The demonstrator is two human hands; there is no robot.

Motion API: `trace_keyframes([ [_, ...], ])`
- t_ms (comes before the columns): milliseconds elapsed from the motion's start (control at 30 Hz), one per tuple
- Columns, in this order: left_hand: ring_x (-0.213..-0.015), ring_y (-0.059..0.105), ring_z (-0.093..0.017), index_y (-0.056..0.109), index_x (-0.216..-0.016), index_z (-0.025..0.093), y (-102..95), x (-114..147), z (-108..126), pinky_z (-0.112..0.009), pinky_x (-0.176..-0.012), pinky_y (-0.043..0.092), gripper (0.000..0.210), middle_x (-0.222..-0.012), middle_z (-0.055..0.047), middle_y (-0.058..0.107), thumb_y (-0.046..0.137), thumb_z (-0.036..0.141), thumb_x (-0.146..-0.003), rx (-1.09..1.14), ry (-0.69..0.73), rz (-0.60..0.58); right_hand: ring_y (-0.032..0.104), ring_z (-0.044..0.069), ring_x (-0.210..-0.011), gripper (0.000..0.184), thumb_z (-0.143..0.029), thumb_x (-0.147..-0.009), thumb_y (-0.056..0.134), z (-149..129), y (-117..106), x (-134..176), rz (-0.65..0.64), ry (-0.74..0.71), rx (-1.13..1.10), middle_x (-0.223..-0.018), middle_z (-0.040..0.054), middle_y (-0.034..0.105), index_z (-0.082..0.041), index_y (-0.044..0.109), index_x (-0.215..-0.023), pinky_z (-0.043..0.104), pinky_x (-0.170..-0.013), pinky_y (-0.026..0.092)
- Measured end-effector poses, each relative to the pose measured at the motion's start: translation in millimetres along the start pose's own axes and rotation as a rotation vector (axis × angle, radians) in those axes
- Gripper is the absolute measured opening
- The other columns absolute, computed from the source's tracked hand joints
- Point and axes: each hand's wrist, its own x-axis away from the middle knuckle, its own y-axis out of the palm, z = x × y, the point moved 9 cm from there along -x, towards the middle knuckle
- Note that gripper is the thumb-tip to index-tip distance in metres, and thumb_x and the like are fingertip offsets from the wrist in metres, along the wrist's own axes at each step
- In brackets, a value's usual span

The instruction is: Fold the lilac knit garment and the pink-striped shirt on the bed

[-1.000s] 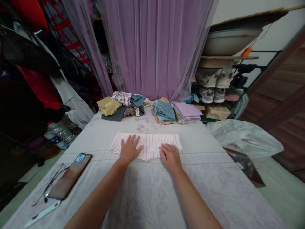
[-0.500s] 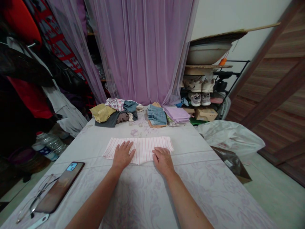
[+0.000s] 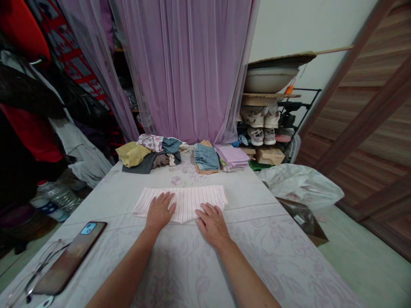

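Note:
A pink-and-white striped garment lies folded into a wide, low shape on the cloth-covered table; its exact kind cannot be told. My left hand rests flat on its left part, fingers stretched out and thumb apart. On the right part, near the front edge, lies my right hand, palm down with fingers spread. Neither hand grips the fabric. Both palms cover small areas of the stripes.
Behind the garment are a loose heap of clothes, folded denim and a lilac folded stack. A phone and glasses lie at the left edge. A plastic bag and shoe rack stand right.
My right hand has slid slightly left and toward me over the striped garment. My left hand stays flat on it. The whole view has shifted a little.

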Motion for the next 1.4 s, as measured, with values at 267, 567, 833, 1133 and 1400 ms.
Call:
trace_keyframes([
  [267, -0.133, 0.048, -0.029, 0.056, -0.134, 0.022, 0.8, 0.0, -1.6, -0.051, -0.110, 0.036, 0.045, -0.141, -0.009, 0.056, 0.041, 0.033, -0.093, 0.022, -0.007, 0.013, 0.049, 0.025, -0.128, 0.032, -0.025, -0.091, 0.054, 2.1, 0.5, 0.0, 0.023, 0.004, -0.012, -0.135, 0.0059, 0.060, -0.030, 0.066, -0.121, 0.049, -0.110, 0.031],
  [567, -0.133, 0.048, -0.029, 0.056, -0.135, 0.020, 0.3, 0.5, -1.6, -0.052, -0.110, 0.036, 0.047, -0.141, -0.010, 0.056, 0.040, 0.033, -0.093, 0.025, -0.009, 0.012, 0.048, 0.026, -0.129, 0.033, -0.024, -0.090, 0.054, 1.9, 0.0, -0.8, 0.004, 0.007, -0.021, -0.134, 0.0056, 0.060, -0.029, 0.065, -0.121, 0.050, -0.110, 0.030],
  [833, -0.132, 0.049, -0.028, 0.056, -0.135, 0.023, 1.5, 0.3, -2.3, -0.051, -0.110, 0.036, 0.046, -0.141, -0.009, 0.055, 0.039, 0.033, -0.093, 0.017, -0.012, 0.015, 0.049, 0.025, -0.128, 0.032, -0.024, -0.090, 0.055, 2.0, 0.5, -0.1, 0.030, 0.001, -0.010, -0.134, 0.0052, 0.061, -0.030, 0.066, -0.119, 0.048, -0.110, 0.031],
  [1133, -0.133, 0.048, -0.029, 0.056, -0.135, 0.022, 2.1, -0.1, -2.2, -0.051, -0.110, 0.035, 0.046, -0.142, -0.009, 0.055, 0.040, 0.033, -0.093, 0.018, -0.016, 0.001, 0.048, 0.025, -0.129, 0.032, -0.025, -0.090, 0.055, 3.0, 0.9, 0.2, 0.027, 0.007, -0.021, -0.134, 0.0050, 0.060, -0.030, 0.066, -0.120, 0.049, -0.110, 0.030],
  [1400, -0.133, 0.048, -0.029, 0.055, -0.135, 0.020, 1.2, -0.3, -1.6, -0.051, -0.110, 0.036, 0.047, -0.142, -0.010, 0.055, 0.039, 0.034, -0.093, 0.010, -0.006, -0.009, 0.047, 0.026, -0.130, 0.031, -0.025, -0.092, 0.053, 2.6, 1.1, -0.8, -0.002, 0.018, -0.040, -0.135, 0.0049, 0.060, -0.029, 0.066, -0.120, 0.049, -0.111, 0.029],
])
